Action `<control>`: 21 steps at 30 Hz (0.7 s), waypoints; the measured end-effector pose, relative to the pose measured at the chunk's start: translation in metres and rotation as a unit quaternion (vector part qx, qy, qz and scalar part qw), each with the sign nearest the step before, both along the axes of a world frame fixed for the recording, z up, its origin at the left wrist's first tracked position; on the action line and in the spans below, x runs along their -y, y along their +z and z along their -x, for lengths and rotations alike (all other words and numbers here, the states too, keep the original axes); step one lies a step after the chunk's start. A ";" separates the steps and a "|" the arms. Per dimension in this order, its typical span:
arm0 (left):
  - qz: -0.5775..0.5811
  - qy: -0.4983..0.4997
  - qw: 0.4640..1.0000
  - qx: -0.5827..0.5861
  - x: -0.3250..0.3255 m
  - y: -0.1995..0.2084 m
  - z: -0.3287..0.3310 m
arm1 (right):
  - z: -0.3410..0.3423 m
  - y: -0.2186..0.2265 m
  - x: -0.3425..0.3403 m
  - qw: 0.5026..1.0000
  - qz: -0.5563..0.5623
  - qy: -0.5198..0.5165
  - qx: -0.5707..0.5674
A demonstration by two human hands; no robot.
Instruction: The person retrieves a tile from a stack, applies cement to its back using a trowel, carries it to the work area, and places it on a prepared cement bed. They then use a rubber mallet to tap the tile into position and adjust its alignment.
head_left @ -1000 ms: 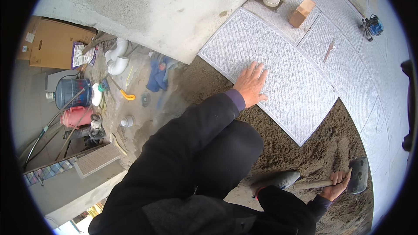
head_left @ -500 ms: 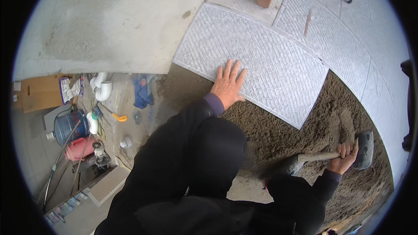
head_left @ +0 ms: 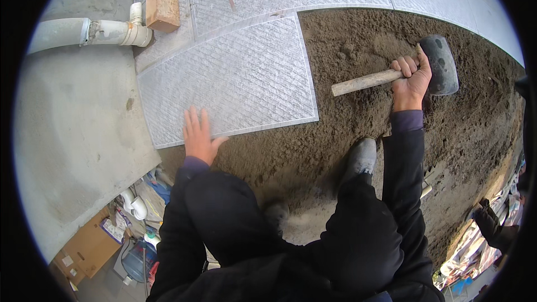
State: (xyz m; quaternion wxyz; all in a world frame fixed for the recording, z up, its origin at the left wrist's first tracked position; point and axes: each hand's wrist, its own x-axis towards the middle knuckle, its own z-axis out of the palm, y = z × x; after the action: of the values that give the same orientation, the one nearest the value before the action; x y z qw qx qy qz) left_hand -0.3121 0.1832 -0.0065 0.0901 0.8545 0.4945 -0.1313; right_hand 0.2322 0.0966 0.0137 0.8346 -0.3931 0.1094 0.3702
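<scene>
My left hand [head_left: 200, 138] lies flat with spread fingers on the near edge of a grey textured paving tile [head_left: 235, 81]. The tile rests beside a bed of loose brown mortar [head_left: 347, 128]. My right hand [head_left: 413, 78] is wrapped round the wooden handle of a rubber mallet [head_left: 442, 66], close below its black head. The mallet is held sideways above the mortar, its handle end pointing left toward the tile. Whether the mallet touches the mortar I cannot tell.
A brick [head_left: 163, 11] stands on the laid tiles beside a white drainpipe [head_left: 109, 32]. A concrete wall [head_left: 72, 117] borders the tile on the left. Lower left are a cardboard box [head_left: 86, 243] and a blue water bottle [head_left: 134, 260]. My shoe [head_left: 362, 156] stands on the mortar.
The view has swung to the right. My right hand and the mallet have come forward, out over the mortar beside the tile. My left hand stays on the tile's near edge.
</scene>
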 end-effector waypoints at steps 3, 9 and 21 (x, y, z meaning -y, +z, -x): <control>0.001 0.005 1.000 -0.004 0.001 0.002 -0.003 | -0.011 -0.007 -0.021 0.999 -0.003 -0.030 0.025; 0.001 -0.002 1.000 -0.006 0.000 0.008 -0.005 | 0.127 -0.050 -0.089 0.977 0.049 0.152 -0.138; 0.002 0.020 1.000 -0.007 0.001 0.010 -0.004 | 0.035 0.000 -0.071 0.998 0.002 0.043 0.054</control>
State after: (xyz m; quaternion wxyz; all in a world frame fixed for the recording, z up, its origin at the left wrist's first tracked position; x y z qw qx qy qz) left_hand -0.3084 0.1821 0.0033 0.0911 0.8436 0.5114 -0.1360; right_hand 0.1977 0.1674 0.0141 0.8216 -0.4187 0.0485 0.3838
